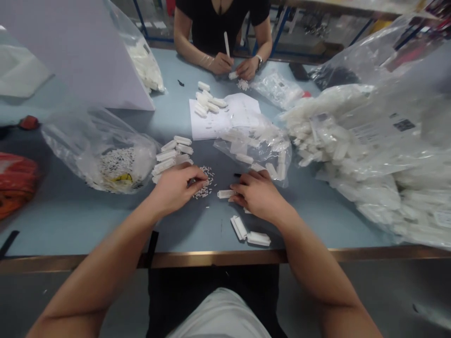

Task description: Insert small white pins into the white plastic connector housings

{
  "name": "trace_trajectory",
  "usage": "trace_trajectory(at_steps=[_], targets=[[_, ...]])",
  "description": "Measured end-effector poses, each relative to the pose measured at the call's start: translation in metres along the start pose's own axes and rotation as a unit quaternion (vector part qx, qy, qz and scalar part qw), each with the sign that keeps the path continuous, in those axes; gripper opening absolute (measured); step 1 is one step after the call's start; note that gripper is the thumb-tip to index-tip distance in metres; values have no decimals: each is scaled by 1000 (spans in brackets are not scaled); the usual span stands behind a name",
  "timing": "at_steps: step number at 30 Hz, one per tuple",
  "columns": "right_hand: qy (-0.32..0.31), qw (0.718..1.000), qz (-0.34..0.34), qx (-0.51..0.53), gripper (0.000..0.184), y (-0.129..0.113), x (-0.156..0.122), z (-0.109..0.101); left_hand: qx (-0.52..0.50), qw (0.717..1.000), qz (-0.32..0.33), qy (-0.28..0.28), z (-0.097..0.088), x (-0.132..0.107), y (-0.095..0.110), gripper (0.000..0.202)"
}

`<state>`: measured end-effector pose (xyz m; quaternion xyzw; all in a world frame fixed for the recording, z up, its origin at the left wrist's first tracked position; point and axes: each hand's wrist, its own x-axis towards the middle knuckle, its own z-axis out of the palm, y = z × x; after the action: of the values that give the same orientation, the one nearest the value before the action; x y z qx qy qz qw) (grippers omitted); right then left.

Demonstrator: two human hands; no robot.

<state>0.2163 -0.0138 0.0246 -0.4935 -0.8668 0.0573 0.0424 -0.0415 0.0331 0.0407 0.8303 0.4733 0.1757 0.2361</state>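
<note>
The work surface is a smooth blue-grey tabletop (116,220) with a brown edge strip (218,258). The left hand (173,188) has thumb and index tips drawn together over a loose pile of tiny white pins (201,191); whether a pin is between them cannot be told. The right hand (260,195) pinches the right end of a slim white perforated block (225,194), rows of small holes facing up, lying just right of the pile. Oblong white housings (168,156), ridged and matt, are heaped beyond the left hand; two white housings (258,238) lie near the table edge.

Containers: a crumpled clear bag (88,136) at left holds many small white pieces and a yellow item (121,178). A flatter clear bag (225,143), partly over a paper sheet (200,131), contains oblong white parts. Bulging transparent bags (355,141) at right are packed with white parts; one label carries a square code (404,125). Opposite, a co-worker (220,28) grips a white pen-shaped tool (226,44).
</note>
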Motion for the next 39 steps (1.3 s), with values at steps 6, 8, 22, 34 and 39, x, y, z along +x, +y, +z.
trace_trajectory(at_steps=[6, 8, 22, 34, 39], targets=[[48, 999, 19, -2, 28, -1, 1, -1, 82, 968, 102, -213, 6, -6, 8, 5], [62, 998, 21, 3, 29, -2, 1, 0, 112, 963, 118, -213, 13, -10, 12, 8], [216, 927, -105, 289, 12, -16, 1, 3, -199, 970, -46, -132, 12, -7, 28, 32], [214, 936, -71, 270, 9, -14, 1, -3, -120, 989, -57, -62, 29, -11, 26, 38], [177, 957, -40, 227, 10, -3, 6, 7, 162, 981, 105, 0, 50, -17, 23, 28]])
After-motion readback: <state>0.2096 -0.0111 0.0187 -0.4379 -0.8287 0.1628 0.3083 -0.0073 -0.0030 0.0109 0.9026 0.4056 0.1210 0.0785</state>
